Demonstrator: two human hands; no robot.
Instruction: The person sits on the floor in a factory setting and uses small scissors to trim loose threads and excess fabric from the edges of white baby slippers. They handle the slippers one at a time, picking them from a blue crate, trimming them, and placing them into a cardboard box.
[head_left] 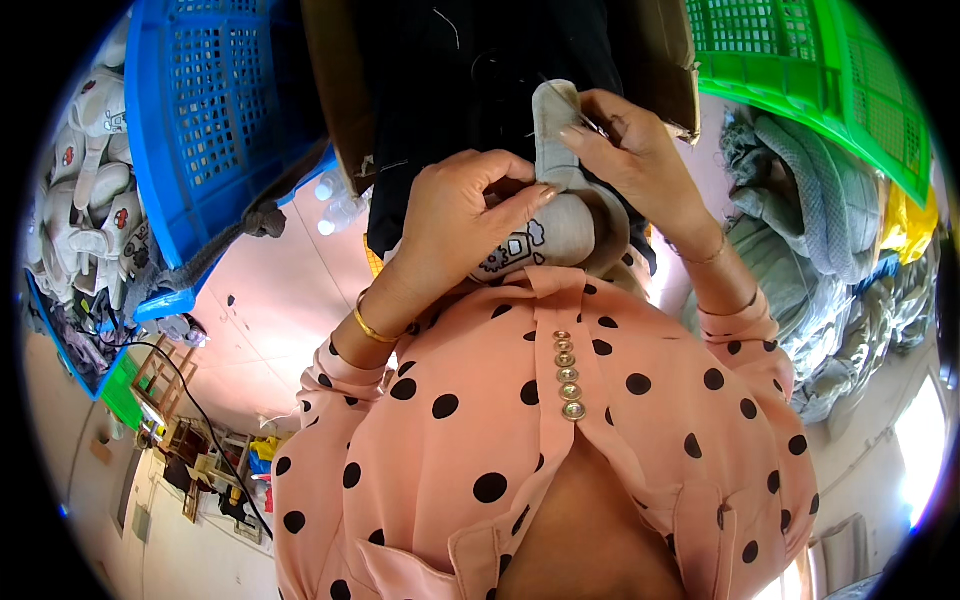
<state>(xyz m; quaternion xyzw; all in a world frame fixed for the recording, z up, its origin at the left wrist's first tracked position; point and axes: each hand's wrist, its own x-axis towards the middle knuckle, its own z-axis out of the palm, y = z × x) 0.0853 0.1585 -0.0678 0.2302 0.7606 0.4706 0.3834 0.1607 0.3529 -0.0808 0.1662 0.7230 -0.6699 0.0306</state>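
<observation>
A light-grey fabric shoe upper [566, 232], small and printed with dark cartoon outlines, rests in my lap. A pale strap [552, 135] stands up from it. My left hand [455, 208] is closed on the shoe upper near the strap's base, thumb and fingers pinched together. My right hand [640, 160] pinches the strap's edge close to its rounded upper end. A thin dark line, perhaps thread, shows beside that end; I cannot make out what it is. The right fingertips are partly hidden behind the strap.
A blue plastic basket [222, 90] stands at the left, beside a heap of similar printed pieces [95, 190]. At the right is a green basket [800, 50], above bundled grey fabric [800, 220]. Cardboard edges [338, 95] flank my dark-clothed lap. Clear bottles [340, 205] lie on the floor.
</observation>
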